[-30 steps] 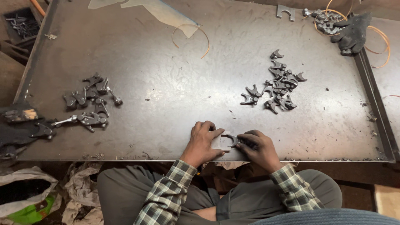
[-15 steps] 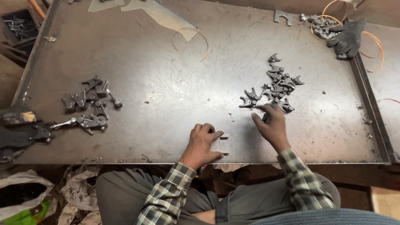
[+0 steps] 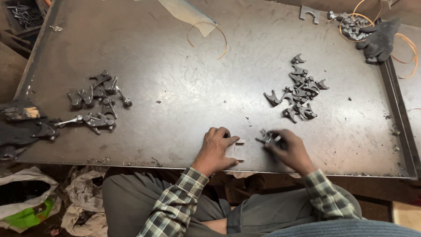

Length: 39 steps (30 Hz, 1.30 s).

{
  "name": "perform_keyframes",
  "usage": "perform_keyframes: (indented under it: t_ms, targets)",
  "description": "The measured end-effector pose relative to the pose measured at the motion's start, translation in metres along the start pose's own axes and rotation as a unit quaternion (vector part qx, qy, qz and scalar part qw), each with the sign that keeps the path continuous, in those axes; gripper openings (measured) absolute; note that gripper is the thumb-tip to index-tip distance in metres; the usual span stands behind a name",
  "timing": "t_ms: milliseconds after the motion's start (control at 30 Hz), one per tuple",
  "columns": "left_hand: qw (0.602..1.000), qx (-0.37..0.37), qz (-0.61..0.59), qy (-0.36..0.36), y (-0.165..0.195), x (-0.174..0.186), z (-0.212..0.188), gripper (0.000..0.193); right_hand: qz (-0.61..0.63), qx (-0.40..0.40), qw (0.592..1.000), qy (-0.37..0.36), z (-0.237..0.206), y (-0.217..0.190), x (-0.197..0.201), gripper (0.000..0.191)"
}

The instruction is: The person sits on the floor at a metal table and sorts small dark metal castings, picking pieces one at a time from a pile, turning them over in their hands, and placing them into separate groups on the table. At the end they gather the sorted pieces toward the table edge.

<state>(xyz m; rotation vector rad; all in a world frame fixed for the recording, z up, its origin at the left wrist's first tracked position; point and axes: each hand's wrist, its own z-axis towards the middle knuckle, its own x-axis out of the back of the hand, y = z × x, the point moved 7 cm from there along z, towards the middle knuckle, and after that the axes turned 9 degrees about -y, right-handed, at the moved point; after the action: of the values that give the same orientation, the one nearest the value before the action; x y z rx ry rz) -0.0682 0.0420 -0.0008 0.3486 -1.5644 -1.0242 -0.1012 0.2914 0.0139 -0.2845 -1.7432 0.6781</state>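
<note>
My left hand (image 3: 216,148) rests on the steel table (image 3: 184,83) near its front edge, fingers curled over a small pale piece (image 3: 239,141). Just to its right, my right hand (image 3: 290,150) grips a small dark forked metal part (image 3: 265,137) and is blurred by motion. A pile of the same forked metal parts (image 3: 297,93) lies farther back on the right. On the left of the table lies a group of assembled dark lever pieces (image 3: 97,102).
A black glove (image 3: 378,40) and orange wire loops (image 3: 410,55) lie at the back right beside more metal bits (image 3: 346,23). Another orange wire loop (image 3: 209,34) sits at the back middle. Crumpled bags (image 3: 30,206) lie on the floor, lower left.
My right hand had reached out to the pile of forked parts, and has now come back toward my left hand holding one. My left hand stayed put.
</note>
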Motion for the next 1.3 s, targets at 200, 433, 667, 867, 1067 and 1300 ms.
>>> perform_keyframes:
  t_ms: [200,433,667,867,1067,1300]
  targets:
    - [1.0,0.005,0.003,-0.009,-0.001,-0.003,0.002,0.07,0.024,0.105,0.994,-0.007,-0.025,-0.033,-0.018,0.038]
    - [1.0,0.016,0.0,-0.021,0.001,-0.002,0.001,0.07,0.026,0.134,0.991,-0.018,-0.016,-0.059,-0.036,0.034]
    - [1.0,0.015,-0.004,-0.017,0.004,0.002,0.0,0.071,0.039,0.099,0.993,-0.055,-0.012,-0.028,-0.032,0.041]
    - [0.999,0.023,-0.005,-0.021,0.003,0.0,0.001,0.072,0.546,-0.054,0.836,-0.012,0.005,0.049,0.005,0.029]
    - [0.999,0.026,-0.007,-0.024,0.003,0.0,0.003,0.071,0.079,-0.082,0.981,0.159,0.062,0.037,0.05,0.028]
    - [0.999,0.03,-0.005,-0.034,0.004,-0.002,0.003,0.071,-0.221,-0.082,0.96,0.149,0.093,-0.003,0.038,0.029]
